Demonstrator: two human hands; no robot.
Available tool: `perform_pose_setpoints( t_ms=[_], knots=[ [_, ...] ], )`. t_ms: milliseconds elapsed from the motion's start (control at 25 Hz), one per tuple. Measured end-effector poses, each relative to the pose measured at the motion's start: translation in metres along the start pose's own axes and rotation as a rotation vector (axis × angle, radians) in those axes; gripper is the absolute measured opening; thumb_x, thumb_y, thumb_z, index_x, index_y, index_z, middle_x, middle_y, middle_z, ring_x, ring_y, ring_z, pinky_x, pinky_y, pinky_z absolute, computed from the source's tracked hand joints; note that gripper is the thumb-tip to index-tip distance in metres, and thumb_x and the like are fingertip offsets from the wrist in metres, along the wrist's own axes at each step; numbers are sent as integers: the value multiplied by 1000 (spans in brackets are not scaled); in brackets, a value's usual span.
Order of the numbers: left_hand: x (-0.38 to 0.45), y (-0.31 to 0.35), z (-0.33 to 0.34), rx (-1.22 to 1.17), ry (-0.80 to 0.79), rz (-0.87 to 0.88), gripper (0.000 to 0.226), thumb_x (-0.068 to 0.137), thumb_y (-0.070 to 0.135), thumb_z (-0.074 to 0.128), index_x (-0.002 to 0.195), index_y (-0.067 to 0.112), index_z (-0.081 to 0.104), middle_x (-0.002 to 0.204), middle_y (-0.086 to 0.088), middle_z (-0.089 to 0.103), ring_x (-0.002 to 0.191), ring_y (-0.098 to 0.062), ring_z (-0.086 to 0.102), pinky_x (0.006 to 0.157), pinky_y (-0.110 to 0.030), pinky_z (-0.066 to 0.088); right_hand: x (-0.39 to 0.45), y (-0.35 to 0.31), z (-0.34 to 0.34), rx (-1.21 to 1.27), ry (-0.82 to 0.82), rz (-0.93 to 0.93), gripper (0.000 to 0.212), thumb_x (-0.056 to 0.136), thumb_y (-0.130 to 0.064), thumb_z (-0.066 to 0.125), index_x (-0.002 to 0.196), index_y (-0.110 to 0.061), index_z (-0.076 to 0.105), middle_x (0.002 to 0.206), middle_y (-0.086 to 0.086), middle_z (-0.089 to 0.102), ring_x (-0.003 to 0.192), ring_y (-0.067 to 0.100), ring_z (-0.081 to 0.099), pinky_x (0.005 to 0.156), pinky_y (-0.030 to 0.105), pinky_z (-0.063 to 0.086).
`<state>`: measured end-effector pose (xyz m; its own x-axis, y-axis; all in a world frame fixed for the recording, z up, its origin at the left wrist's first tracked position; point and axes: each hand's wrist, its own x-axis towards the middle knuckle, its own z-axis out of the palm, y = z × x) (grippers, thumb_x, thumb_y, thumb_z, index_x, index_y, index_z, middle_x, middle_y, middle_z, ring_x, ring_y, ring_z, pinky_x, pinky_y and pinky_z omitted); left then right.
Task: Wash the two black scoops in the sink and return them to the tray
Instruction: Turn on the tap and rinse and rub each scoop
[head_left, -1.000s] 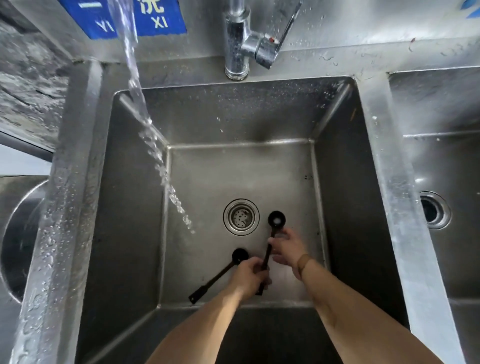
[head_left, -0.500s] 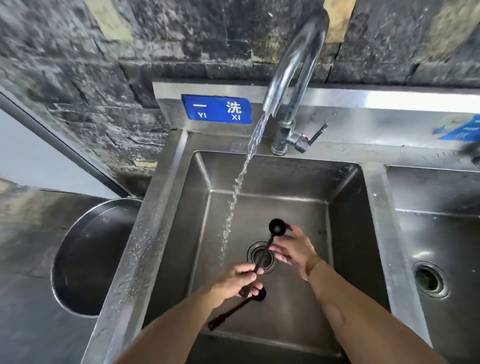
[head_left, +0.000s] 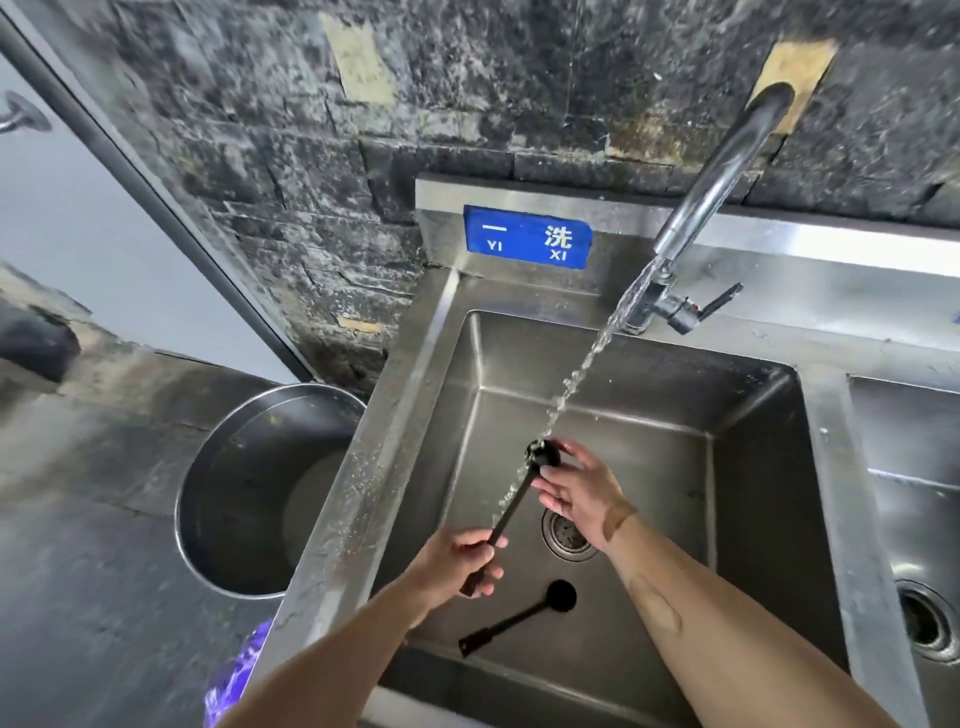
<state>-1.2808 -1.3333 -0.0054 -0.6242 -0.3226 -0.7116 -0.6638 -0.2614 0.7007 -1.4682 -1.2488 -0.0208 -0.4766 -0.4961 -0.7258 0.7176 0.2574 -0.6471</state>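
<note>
My left hand (head_left: 457, 564) grips the handle end of a long black scoop (head_left: 519, 493), which slants up to the right over the steel sink (head_left: 415, 415). Its round bowl sits in the water stream from the tap (head_left: 722, 182). My right hand (head_left: 582, 493) is beside the bowl with its fingers spread, fingertips touching the bowl and upper handle. The second black scoop (head_left: 524, 616) lies flat on the sink floor near the front wall, bowl to the right. No tray is in view.
The drain (head_left: 566, 532) lies under my right hand. A second basin (head_left: 914, 493) adjoins on the right. A large round steel pot (head_left: 249, 493) stands left of the sink. Something purple (head_left: 234, 680) shows at the lower left. A dark stone wall rises behind.
The held scoop has been lifted off the sink floor and its bowl brought into the water stream. My head has tilted up and turned left, bringing the pot and wall into view.
</note>
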Motion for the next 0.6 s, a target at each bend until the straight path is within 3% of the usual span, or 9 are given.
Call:
perform_pose_setpoints(
  t_ms=[160,320,480,600],
  knots=[
    [-2,-21,-12,-11,56,-29,25,99,3,46,116,1,65,71,-10,62,51,-16,56,50,-20,46,13,26,21,29,65,56,53,84,10,66,128,-15,52,82,13,69,62,19,62,60,31,52],
    [-2,-35,-18,10,54,-22,24,99,3,47,113,2,66,73,-11,63,52,-18,56,51,-22,45,28,41,33,-78,196,-5,36,83,4,70,115,-12,65,78,10,66,52,16,60,42,21,53],
    [4,-39,-23,4,44,-24,23,98,4,47,109,7,68,73,-11,65,52,-17,57,50,-21,46,38,45,32,-154,261,-26,35,88,6,62,110,-21,66,74,6,68,42,10,60,40,19,52],
    [6,-41,-25,12,31,-37,23,98,6,49,110,7,69,74,-10,67,54,-18,59,50,-21,47,42,44,26,-215,180,28,46,81,17,58,114,-13,69,79,8,68,43,11,59,44,21,53]
  ],
)
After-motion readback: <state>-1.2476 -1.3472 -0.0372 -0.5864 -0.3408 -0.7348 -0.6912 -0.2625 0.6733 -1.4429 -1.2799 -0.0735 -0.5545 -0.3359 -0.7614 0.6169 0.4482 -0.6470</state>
